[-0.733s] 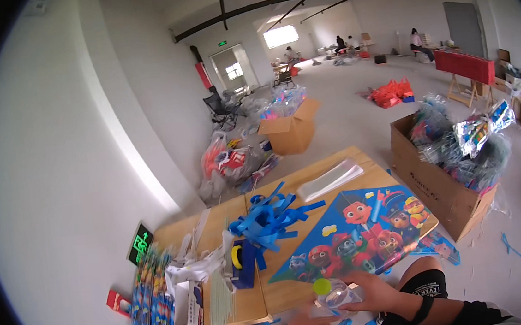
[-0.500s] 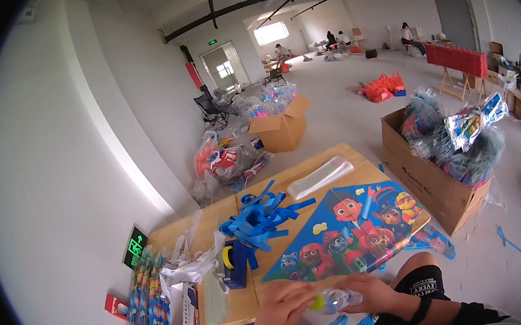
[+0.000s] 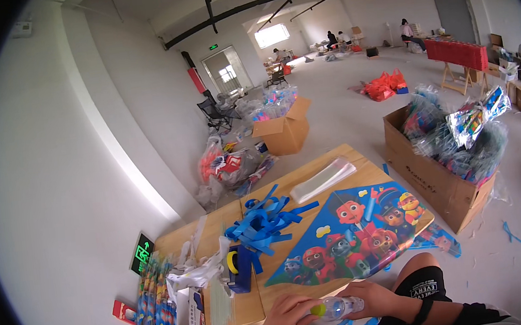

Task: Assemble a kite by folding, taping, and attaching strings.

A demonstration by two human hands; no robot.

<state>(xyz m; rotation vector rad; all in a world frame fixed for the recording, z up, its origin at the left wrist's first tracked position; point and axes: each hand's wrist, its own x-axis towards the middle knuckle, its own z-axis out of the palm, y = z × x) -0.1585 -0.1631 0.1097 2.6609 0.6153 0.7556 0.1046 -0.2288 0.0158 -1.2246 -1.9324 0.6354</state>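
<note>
At the near edge of the table, a small clear plastic bottle [image 3: 335,308] lies nearly level between my two hands. My right hand [image 3: 370,298] is closed round its right end. The fingers of my left hand [image 3: 287,317] pinch the yellow-green cap [image 3: 318,310] at the other end. Just beyond the hands, a blue kite-like sheet [image 3: 351,242] printed with cartoon characters is spread flat on the wooden table [image 3: 269,301]. Its right corner hangs past the tabletop.
Blue ribbons [image 3: 263,222] lie heaped beside a tape dispenser [image 3: 239,269] with yellow tape. Clear plastic sleeves [image 3: 323,180] rest at the far edge. Wrapped colourful bundles [image 3: 155,307] stand at the left. An open carton [image 3: 433,173] of bagged goods is on the floor at right; people sit farther back.
My view has shifted slightly, moving the table a little right and down in the picture. My hands stay on the bottle and its cap, with the left fingers slightly changed in pose.
</note>
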